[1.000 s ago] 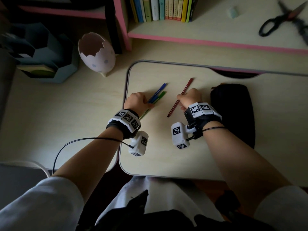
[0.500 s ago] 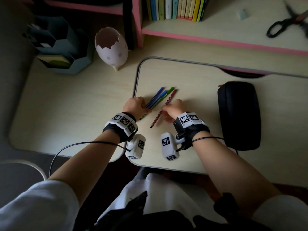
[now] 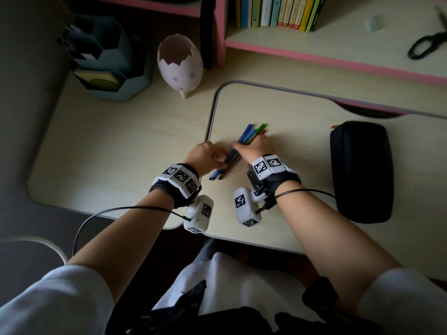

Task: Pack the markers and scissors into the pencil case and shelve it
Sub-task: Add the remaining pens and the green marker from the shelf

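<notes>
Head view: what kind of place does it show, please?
Probably a study desk at home, perhaps a child's: a row of books on a pink-edged shelf, an egg-shaped pen holder, markers and a black pencil case.

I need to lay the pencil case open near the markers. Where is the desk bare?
Bare: the board between the right hand and the pencil case; the strip behind the markers up to the shelf edge; the desk left of the left hand, in front of the egg-shaped holder. Crowded: where both hands hold the markers.
</notes>
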`<state>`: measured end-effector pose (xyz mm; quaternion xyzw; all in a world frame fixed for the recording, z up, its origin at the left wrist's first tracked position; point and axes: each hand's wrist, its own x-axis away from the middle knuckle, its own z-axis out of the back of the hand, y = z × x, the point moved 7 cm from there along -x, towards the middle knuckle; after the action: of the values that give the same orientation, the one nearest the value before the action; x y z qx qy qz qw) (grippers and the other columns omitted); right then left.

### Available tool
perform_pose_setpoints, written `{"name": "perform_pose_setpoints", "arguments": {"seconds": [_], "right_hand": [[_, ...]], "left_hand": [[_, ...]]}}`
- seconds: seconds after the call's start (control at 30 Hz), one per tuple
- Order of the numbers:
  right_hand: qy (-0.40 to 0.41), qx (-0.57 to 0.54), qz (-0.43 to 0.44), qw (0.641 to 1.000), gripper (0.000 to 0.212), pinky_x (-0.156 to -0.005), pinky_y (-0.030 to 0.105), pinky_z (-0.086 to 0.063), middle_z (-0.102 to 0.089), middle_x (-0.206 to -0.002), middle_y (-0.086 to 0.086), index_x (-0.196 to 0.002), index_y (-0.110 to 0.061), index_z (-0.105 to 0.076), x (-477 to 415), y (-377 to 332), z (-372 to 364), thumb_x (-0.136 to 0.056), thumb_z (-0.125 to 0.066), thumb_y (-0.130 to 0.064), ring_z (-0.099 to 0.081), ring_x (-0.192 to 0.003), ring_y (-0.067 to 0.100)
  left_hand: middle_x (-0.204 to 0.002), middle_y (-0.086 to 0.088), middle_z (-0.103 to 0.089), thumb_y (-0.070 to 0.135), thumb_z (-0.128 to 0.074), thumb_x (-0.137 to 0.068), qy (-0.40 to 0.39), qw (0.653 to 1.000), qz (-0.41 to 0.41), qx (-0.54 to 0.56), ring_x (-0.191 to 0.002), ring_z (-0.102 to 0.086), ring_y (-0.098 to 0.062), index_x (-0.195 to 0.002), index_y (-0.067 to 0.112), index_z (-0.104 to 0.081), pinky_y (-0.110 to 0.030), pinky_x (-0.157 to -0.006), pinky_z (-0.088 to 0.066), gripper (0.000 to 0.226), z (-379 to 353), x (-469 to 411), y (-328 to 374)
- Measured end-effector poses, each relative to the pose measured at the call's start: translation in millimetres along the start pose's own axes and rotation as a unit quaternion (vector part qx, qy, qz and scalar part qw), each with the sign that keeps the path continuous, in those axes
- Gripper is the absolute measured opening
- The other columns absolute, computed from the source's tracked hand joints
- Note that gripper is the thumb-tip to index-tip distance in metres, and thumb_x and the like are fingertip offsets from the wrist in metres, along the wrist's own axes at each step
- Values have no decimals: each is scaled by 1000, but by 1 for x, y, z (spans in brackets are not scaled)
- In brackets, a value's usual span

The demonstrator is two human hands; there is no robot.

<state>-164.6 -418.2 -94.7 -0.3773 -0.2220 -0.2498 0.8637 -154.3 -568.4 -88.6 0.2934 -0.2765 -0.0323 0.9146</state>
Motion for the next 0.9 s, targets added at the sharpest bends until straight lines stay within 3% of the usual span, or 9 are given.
{"name": "perform_pose_setpoints", "arguments": {"seconds": [0.1,0.23,0.37,0.57,0.7,0.9], "right_hand": [[6,54,17,998,48,-63,26,-40,-65,-99,12,-96,-3,-63,0,-2,1,-68,-72,-41,-65,-88,29],[10,85,30,996,26,-58,25,-35,-63,-82,10,-76,-10,-60,0,1,8,-70,-71,-33,-63,-76,29],[38,124,11,991,35,-70,31,-42,-66,-107,18,-99,-2,-61,-3,8,19,-75,-69,-26,-62,-101,36],[59,178,10,982,29,-69,31,-41,-64,-109,22,-109,3,-60,-1,15,25,-87,-56,-16,-63,-99,36],[50,194,37,979,31,-78,37,-47,-61,-112,26,-112,8,-55,1,14,21,-90,-52,-12,-60,-102,40],[32,178,47,982,34,-86,39,-43,-52,-122,28,-117,11,-47,2,13,22,-92,-46,-12,-53,-111,40]], "left_hand": [[-89,-1,-54,21,-74,-74,-8,1000,-11,-12,-87,-57,-18,-106,14,-67,-27,-77,-45,34,-4,1,2],[-97,-10,-60,14,-73,-74,6,1000,-26,-6,-92,-60,-23,-107,14,-67,-24,-79,-43,34,0,0,4],[-106,-19,-57,7,-71,-73,71,997,-25,-11,-95,-58,-30,-107,9,-66,-28,-82,-43,34,10,-1,4],[-111,-20,-53,8,-69,-74,82,995,-38,-41,-106,-50,-34,-110,9,-62,-35,-95,-40,37,9,-2,10],[-110,-19,-53,8,-68,-74,83,995,-36,-37,-106,-50,-34,-109,9,-62,-36,-96,-40,35,9,-4,10],[-109,-20,-54,7,-67,-76,73,996,-36,-32,-105,-51,-34,-108,8,-62,-37,-96,-41,33,10,-7,9]]}}
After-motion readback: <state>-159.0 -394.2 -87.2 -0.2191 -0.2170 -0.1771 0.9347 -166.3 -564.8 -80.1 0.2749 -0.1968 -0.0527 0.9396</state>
